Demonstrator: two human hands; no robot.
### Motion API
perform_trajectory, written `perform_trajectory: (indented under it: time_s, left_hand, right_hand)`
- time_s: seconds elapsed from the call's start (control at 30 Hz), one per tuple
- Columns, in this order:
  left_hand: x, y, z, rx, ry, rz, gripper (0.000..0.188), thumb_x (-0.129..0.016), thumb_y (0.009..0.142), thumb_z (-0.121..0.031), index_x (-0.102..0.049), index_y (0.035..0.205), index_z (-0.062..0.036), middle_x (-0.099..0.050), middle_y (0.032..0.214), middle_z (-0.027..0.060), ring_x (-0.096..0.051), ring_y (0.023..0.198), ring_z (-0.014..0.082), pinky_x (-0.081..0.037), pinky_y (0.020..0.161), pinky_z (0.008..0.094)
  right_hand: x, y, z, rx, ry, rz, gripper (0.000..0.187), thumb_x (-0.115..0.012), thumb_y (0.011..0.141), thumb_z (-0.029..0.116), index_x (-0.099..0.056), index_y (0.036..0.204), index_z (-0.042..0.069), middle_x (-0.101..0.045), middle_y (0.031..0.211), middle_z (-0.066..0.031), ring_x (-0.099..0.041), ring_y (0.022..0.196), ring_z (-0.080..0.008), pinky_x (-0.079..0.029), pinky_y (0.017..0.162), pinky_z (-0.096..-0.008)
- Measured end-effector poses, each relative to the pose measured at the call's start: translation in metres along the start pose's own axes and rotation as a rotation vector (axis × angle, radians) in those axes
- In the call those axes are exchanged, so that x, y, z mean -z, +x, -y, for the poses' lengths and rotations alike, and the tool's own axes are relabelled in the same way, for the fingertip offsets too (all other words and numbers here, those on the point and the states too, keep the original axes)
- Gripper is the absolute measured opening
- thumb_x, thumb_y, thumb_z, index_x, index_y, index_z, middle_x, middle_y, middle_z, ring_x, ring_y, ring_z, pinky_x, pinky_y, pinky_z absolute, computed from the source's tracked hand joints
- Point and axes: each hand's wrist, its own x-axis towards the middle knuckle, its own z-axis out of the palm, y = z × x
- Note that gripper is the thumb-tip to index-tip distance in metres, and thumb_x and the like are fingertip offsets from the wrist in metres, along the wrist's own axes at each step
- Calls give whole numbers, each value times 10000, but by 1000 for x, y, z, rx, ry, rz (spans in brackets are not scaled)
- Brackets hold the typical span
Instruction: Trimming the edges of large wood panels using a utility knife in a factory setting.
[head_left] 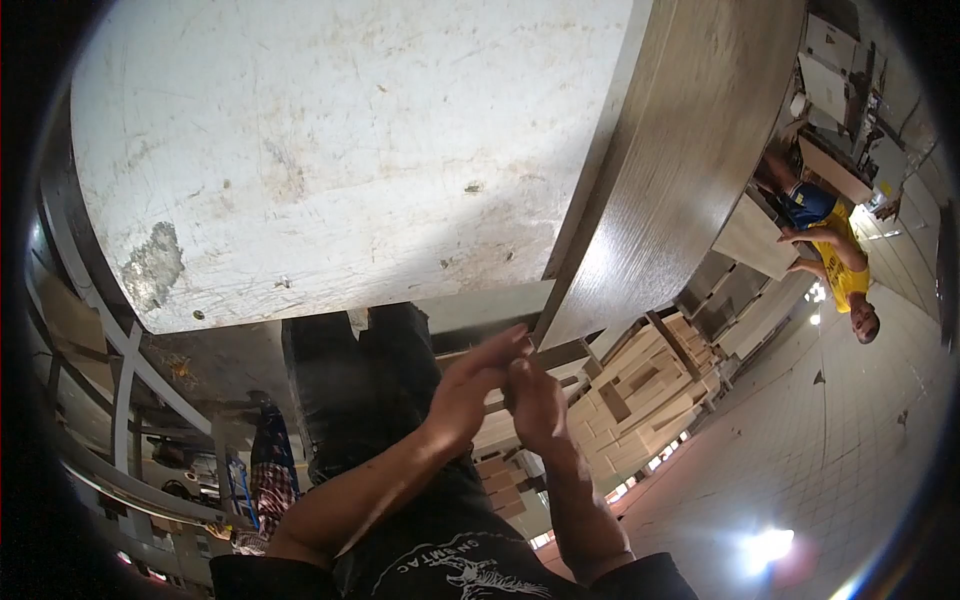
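Observation:
My two hands meet in front of my body, below the near edge of a worn white tabletop (350, 150). The fingers of my left hand (466, 392) stretch out toward my right hand (538, 402), slightly blurred, and nothing shows in them. My right hand lies close against it; its fingers are turned in and partly hidden, so their closing cannot be made out. Just beyond the hands, a long wood-grain panel (670, 150) with a glossy face stands along the right side of the tabletop. Neither hand touches the panel or the tabletop.
Stacked wooden boards (640, 385) stand beyond the panel. Further right, a person in a yellow shirt (848, 255) has hands at a pale board (755, 238). At lower left are a metal frame (125, 390) and another person in a checked shirt (272, 490).

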Motion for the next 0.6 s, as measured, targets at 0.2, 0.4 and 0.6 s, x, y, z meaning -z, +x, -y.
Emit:
perform_trajectory:
  time_s: [0.2,0.4,0.6]
  left_hand:
    - [15,-11,9,66,-160,-120,314,-627,1045,-252,-666,1262,-28,-710,1110,65,-639,1078,135,-499,967,305]
    - [28,3,11,-96,77,-90,277,-624,1050,-276,-670,1128,-15,-719,974,44,-662,868,118,-534,831,280]
    - [49,28,-2,-105,338,-205,259,-583,1066,-262,-644,1101,-13,-707,994,64,-666,927,124,-532,868,303]
  right_hand:
    - [-11,-7,-14,-19,-178,70,572,-312,1121,465,-596,870,37,-506,647,-8,-459,596,-112,-360,548,-304]
    - [-15,-12,5,38,6,84,641,-303,1103,543,-604,874,25,-484,645,-6,-422,559,-103,-319,513,-290]
    - [0,-21,-11,199,-67,60,588,-321,1114,471,-629,972,-10,-513,692,5,-447,614,-92,-373,551,-281]
